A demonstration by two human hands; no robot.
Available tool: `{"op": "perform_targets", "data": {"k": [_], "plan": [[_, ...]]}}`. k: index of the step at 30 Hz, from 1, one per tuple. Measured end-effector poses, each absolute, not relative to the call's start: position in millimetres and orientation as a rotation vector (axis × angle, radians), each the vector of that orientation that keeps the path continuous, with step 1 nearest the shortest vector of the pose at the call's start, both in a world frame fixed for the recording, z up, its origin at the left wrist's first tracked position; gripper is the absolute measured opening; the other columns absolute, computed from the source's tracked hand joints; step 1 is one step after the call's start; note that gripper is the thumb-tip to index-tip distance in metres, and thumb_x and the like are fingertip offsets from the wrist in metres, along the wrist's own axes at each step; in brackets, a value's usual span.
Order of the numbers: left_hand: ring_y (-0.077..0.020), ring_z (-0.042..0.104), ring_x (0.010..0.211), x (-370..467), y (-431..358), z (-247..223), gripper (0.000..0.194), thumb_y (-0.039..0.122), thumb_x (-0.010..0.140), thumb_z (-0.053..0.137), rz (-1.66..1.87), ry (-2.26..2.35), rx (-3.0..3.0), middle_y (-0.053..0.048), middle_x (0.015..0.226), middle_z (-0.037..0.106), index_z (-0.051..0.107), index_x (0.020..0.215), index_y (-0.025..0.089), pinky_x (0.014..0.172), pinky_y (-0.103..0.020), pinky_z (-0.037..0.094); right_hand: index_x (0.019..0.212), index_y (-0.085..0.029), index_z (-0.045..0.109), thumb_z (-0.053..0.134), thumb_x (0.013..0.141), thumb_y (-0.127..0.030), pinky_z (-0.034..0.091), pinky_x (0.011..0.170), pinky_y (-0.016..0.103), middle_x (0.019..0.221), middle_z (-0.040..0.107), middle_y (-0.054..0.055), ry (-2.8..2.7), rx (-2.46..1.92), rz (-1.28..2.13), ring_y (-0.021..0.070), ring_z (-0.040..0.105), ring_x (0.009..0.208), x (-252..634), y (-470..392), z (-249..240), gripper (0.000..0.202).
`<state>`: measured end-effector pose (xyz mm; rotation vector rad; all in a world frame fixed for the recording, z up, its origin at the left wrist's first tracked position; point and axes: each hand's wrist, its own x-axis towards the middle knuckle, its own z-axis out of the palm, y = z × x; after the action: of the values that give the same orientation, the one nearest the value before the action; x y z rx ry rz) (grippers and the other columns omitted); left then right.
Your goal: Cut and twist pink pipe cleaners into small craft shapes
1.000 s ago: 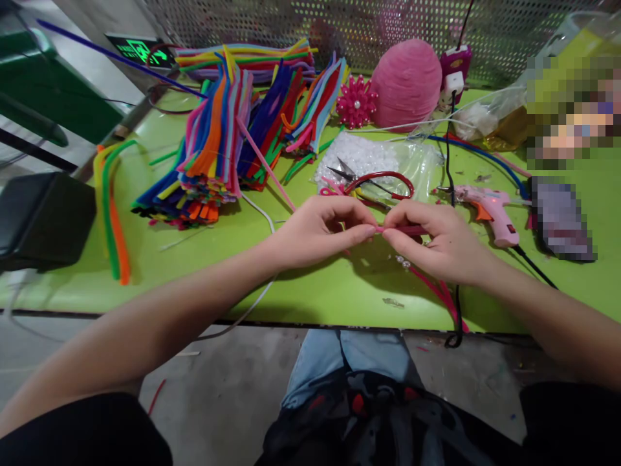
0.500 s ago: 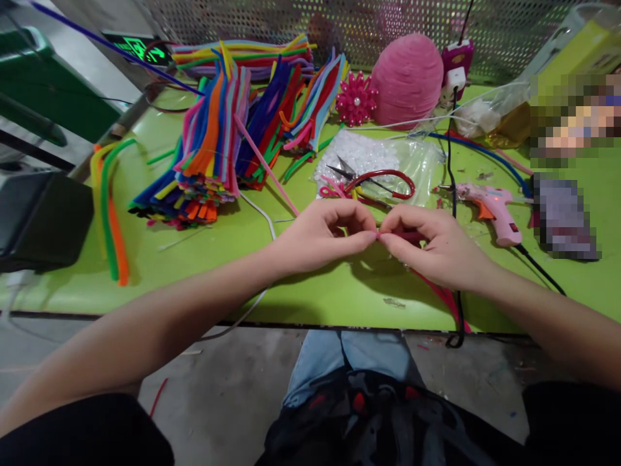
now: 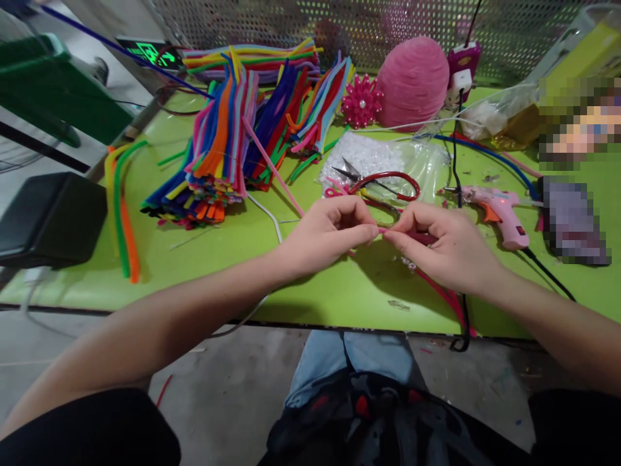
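Note:
My left hand (image 3: 334,230) and my right hand (image 3: 434,243) meet above the front part of the green table. Both pinch a short stretch of pink pipe cleaner (image 3: 381,230) between thumb and forefinger; the rest of it is mostly hidden by the fingers. Under my right hand lie more dark pink pipe cleaners (image 3: 449,294), running to the table's edge, with small clear beads (image 3: 409,263) beside them. Just beyond my hands, red-handled scissors (image 3: 388,181) rest on a bag of white beads (image 3: 361,155).
Bundles of coloured pipe cleaners (image 3: 220,142) fill the back left. A pink wound dome (image 3: 414,84) and a pink flower (image 3: 361,101) stand at the back. At right lies a pink glue gun (image 3: 499,210) with its black cord. A black box (image 3: 53,220) sits far left.
My fingertips have drawn slightly apart, so a little more of the pink pipe cleaner shows between them. The whole view has shifted a little.

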<state>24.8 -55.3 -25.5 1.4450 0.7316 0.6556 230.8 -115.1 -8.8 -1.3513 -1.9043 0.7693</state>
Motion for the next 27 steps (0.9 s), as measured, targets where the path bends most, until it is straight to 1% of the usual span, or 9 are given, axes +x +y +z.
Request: {"op": "perform_targets", "data": {"k": [4, 8, 11, 13, 15, 18, 20, 22, 27], "plan": [[-0.0067, 0.049, 0.051, 25.2, -57.3, -25.1, 0.022, 0.026, 0.079, 0.076, 0.631, 0.778, 1.415, 0.003, 0.057, 0.058, 0.058, 0.07, 0.017, 0.049, -0.019, 0.035, 0.076, -0.02, 0.062, 0.07, 0.096, -0.034, 0.033, 0.05, 0.026, 0.061, 0.059, -0.003, -1.875, -1.402, 0.84, 0.0093, 0.047, 0.053, 230.1, -116.2, -8.6, 0.026], [-0.0076, 0.048, 0.052, 23.0, -56.8, -26.1, 0.018, 0.028, 0.082, 0.071, 0.619, 0.765, 1.52, 0.004, 0.059, 0.056, 0.058, 0.075, 0.018, 0.05, -0.02, 0.035, 0.083, -0.02, 0.066, 0.068, 0.097, -0.03, 0.037, 0.052, 0.025, 0.064, 0.062, -0.002, -1.875, -1.36, 0.913, 0.0099, 0.05, 0.055, 230.7, -113.7, -7.0, 0.018], [-0.0086, 0.054, 0.061, 20.2, -55.7, -28.0, 0.01, 0.027, 0.088, 0.066, 0.637, 0.703, 1.869, 0.002, 0.07, 0.062, 0.064, 0.087, 0.017, 0.057, -0.021, 0.041, 0.083, -0.02, 0.064, 0.067, 0.098, -0.03, 0.04, 0.055, 0.024, 0.068, 0.063, -0.002, -1.909, -1.335, 0.905, 0.0102, 0.053, 0.058, 231.8, -113.0, -7.1, 0.018], [-0.0089, 0.056, 0.064, 18.4, -54.5, -30.0, 0.01, 0.025, 0.093, 0.061, 0.676, 0.652, 2.13, 0.001, 0.076, 0.066, 0.066, 0.09, 0.017, 0.061, -0.021, 0.042, 0.083, -0.019, 0.063, 0.066, 0.098, -0.03, 0.042, 0.058, 0.024, 0.07, 0.063, -0.002, -1.946, -1.306, 0.884, 0.0105, 0.055, 0.061, 233.0, -112.7, -8.6, 0.019], [-0.0099, 0.056, 0.066, 16.9, -52.8, -32.1, 0.015, 0.024, 0.097, 0.056, 0.723, 0.589, 2.339, -0.001, 0.077, 0.068, 0.067, 0.09, 0.017, 0.065, -0.024, 0.041, 0.085, -0.019, 0.062, 0.064, 0.099, -0.029, 0.043, 0.061, 0.025, 0.072, 0.063, -0.002, -2.021, -1.262, 0.834, 0.0105, 0.056, 0.063, 234.5, -111.8, -10.8, 0.017], [-0.0124, 0.055, 0.068, 15.4, -50.9, -32.6, 0.019, 0.023, 0.098, 0.053, 0.727, 0.502, 2.529, -0.003, 0.075, 0.068, 0.067, 0.086, 0.017, 0.066, -0.027, 0.039, 0.086, -0.02, 0.061, 0.06, 0.099, -0.025, 0.042, 0.062, 0.026, 0.073, 0.063, -0.002, -2.143, -1.193, 0.751, 0.0105, 0.056, 0.063, 236.3, -110.5, -12.9, 0.014], [-0.0115, 0.054, 0.065, 14.7, -50.9, -29.8, 0.021, 0.024, 0.098, 0.054, 0.687, 0.503, 2.47, -0.001, 0.07, 0.065, 0.066, 0.082, 0.017, 0.064, -0.027, 0.037, 0.086, -0.02, 0.06, 0.059, 0.1, -0.023, 0.042, 0.062, 0.026, 0.073, 0.063, -0.002, -2.185, -1.153, 0.704, 0.0108, 0.057, 0.063, 237.1, -110.7, -12.0, 0.015], [-0.0096, 0.052, 0.06, 14.2, -52.0, -25.7, 0.023, 0.027, 0.099, 0.057, 0.621, 0.532, 2.274, 0.002, 0.065, 0.062, 0.066, 0.079, 0.018, 0.061, -0.025, 0.037, 0.086, -0.021, 0.06, 0.059, 0.1, -0.022, 0.042, 0.062, 0.026, 0.073, 0.063, -0.002, -2.217, -1.118, 0.657, 0.0109, 0.056, 0.062, 237.3, -112.4, -9.4, 0.014], [-0.0092, 0.053, 0.056, 15.4, -55.0, -21.6, 0.032, 0.041, 0.095, 0.07, 0.4, 0.558, 1.654, 0.001, 0.064, 0.065, 0.062, 0.074, 0.017, 0.053, -0.021, 0.039, 0.087, -0.021, 0.063, 0.059, 0.1, -0.021, 0.04, 0.06, 0.028, 0.071, 0.065, -0.001, -2.258, -1.092, 0.591, 0.0113, 0.055, 0.06, 236.1, -117.3, -5.0, 0.013]]}}
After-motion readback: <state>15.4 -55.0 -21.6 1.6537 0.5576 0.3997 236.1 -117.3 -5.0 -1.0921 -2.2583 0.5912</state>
